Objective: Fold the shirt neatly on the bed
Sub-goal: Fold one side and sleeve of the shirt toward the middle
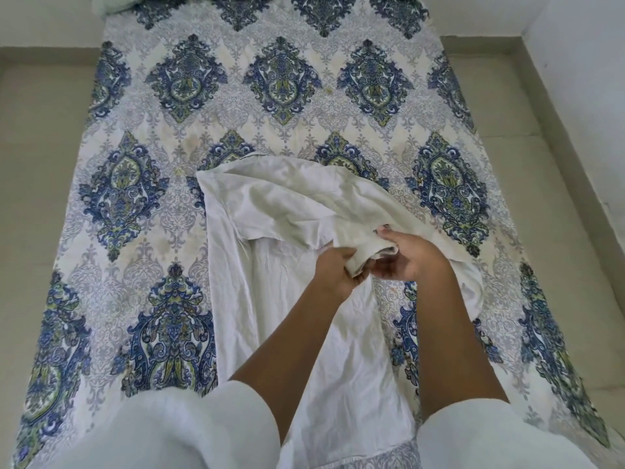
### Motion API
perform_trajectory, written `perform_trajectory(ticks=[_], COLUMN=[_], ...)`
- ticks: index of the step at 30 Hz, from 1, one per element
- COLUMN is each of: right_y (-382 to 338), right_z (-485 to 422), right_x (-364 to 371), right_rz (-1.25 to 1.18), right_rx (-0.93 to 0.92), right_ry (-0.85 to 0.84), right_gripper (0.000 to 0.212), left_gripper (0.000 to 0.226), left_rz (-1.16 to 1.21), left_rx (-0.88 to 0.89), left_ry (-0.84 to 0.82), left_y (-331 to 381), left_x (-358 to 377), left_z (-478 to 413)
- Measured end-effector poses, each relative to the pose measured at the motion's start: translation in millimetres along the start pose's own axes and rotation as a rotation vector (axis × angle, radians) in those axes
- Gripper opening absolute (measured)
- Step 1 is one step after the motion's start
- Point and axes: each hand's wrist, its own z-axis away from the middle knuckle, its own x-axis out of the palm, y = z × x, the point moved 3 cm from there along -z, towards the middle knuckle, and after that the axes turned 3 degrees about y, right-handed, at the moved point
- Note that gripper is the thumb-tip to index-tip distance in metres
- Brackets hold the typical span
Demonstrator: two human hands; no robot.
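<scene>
Head view shows a white, wrinkled cloth shirt (257,299) lying on a bed with a blue and white patterned sheet (135,204). Its long side runs from the person toward the far end. The left hand (334,270) and right hand (414,258) squeeze one bunched part, fingers curled tight, probably to pull it straight.

Pale green pillow (115,5) at far left corner. Beige tiled floor (40,164) on both sides. White wall (581,62) at right.
</scene>
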Motion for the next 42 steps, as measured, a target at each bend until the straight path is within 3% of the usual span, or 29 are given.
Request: perform_trajectory(ticks=[2,4,7,9,11,13,15,17,18,20,22,24,27,30,34,36,40,42], right_y=[12,17,16,18,24,26,21,12,7,0,0,5,15,14,-21,-37,-44,-44], right_z=[-6,-16,-17,-8,-5,-6,-10,-6,0,15,36,48,59,70,70,61,27,5], right_x=[0,-1,-1,-2,-2,0,2,4,7,18,37,58,89,102,69,50,50,50], right_rz=[-0.033,-0.145,-0.494,-0.463,-0.359,-0.269,-0.245,-0.276,-0.292,-0.254,-0.108,0.144,0.506,0.669,0.251,0.149,0.348,0.472], right_rx=[0.024,-0.056,-0.216,-0.291,-0.342,-0.408,-0.463,-0.535,-0.58,-0.66,-0.668,-0.619,-0.539,-0.531,-0.649,-0.66,-0.62,-0.631], right_ry=[-0.049,-0.033,-0.253,-0.373,-0.404,-0.275,-0.037,0.123,0.122,-0.043,-0.32,-0.505,-0.567,-0.487,-0.145,0.019,0.217,0.339], right_gripper=[0.018,0.006,0.005,0.02,0.024,0.033,0.037,0.032,0.029,0.022,0.02,0.024,0.028,0.023,0.021,0.021,0.037,0.033], left_gripper=[0.018,0.01,0.01,0.014,0.018,0.02,0.03,0.036,0.035,0.034,0.04,0.049,0.064,0.069,0.07,0.064,0.032,0.024], left_rz=[0.048,-0.062,-0.101,-0.052,-0.217,-0.471,-0.711,-0.767,-0.688,-0.431,-0.263,-0.245,-0.3,-0.288,-0.172,-0.251,-0.475,-0.89], left_rx=[-0.092,-0.157,-0.164,-0.109,-0.088,-0.103,-0.108,-0.063,-0.028,0.045,0.087,0.083,0.032,0.063,0.15,0.204,0.353,0.473], left_ry=[-0.002,0.019,-0.057,-0.145,-0.155,-0.144,-0.137,-0.076,-0.026,0.058,0.051,-0.046,-0.159,-0.22,-0.252,-0.086,0.22,0.314], left_y=[-22,-41,-48,-38,-30,-26,-23,-14,-6,21,56,86,107,112,125,131,134,136], left_x=[-10,-19,-16,-5,3,3,-5,-23,-36,-65,-99,-126,-143,-128,-103,-103,-123,-134], left_z=[-2,-1,-1,-5,-9,-9,-7,-8,-10,-11,-8,0,15,20,5,-9,-34,-57])
